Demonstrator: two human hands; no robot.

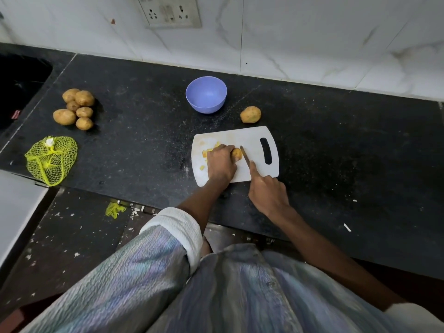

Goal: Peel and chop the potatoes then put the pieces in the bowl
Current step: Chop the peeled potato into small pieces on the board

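Note:
A white cutting board (254, 138) lies on the black counter. On it my left hand (219, 163) grips a potato piece (237, 153) whose skin still shows. My right hand (266, 192) holds a knife (244, 155), index finger along its back, with the blade just right of the potato piece. Yellow chopped pieces (206, 152) lie on the board left of my left hand, partly hidden by it. A purple bowl (206, 94) stands behind the board, with nothing visible inside. One whole potato (250, 114) sits between bowl and board.
Several unpeeled potatoes (75, 109) are heaped at the counter's left. A yellow net bag (51, 159) lies near the front left edge. A dark sink (19, 87) is at far left. A tiled wall with a socket panel (169, 12) backs the counter.

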